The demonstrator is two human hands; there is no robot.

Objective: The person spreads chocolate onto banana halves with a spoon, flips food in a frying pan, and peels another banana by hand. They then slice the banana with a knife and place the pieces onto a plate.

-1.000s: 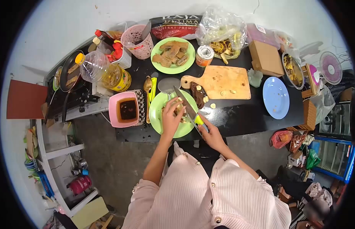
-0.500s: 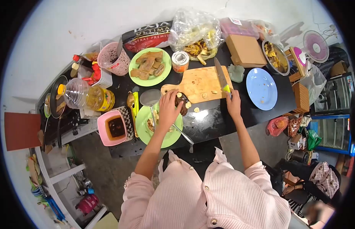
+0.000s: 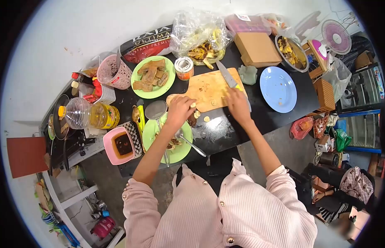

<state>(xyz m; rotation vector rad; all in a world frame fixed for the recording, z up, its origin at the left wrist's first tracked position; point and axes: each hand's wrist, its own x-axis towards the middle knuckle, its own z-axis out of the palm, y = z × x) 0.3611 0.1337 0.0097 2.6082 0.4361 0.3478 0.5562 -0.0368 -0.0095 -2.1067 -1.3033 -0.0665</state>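
Note:
My left hand (image 3: 180, 112) is at the near left of the wooden cutting board (image 3: 205, 84), fingers bent and closed around small pale round slices (image 3: 193, 105). A dark brown piece (image 3: 192, 120) lies just under those fingers, partly hidden. My right hand (image 3: 238, 105) is over the handle of a kitchen knife (image 3: 228, 76) at the board's right edge. Its blade points away from me across the board, and its yellow-green collar shows by my fingers. Another pale slice (image 3: 207, 119) rests on the black table in front of the board.
Left of the board are a green plate (image 3: 186, 153) with a strainer (image 3: 155, 110) and spoon, a pink bowl (image 3: 109, 153) of dark liquid, and an oil bottle (image 3: 105, 115). Beyond stand a green plate of brown pieces (image 3: 150, 76) and a can (image 3: 184, 73). A blue plate (image 3: 278, 90) sits right.
My right hand has shifted left and turned over the knife handle, and the blade slants more to the left. My left hand stays by the slices. The whole view has tilted slightly.

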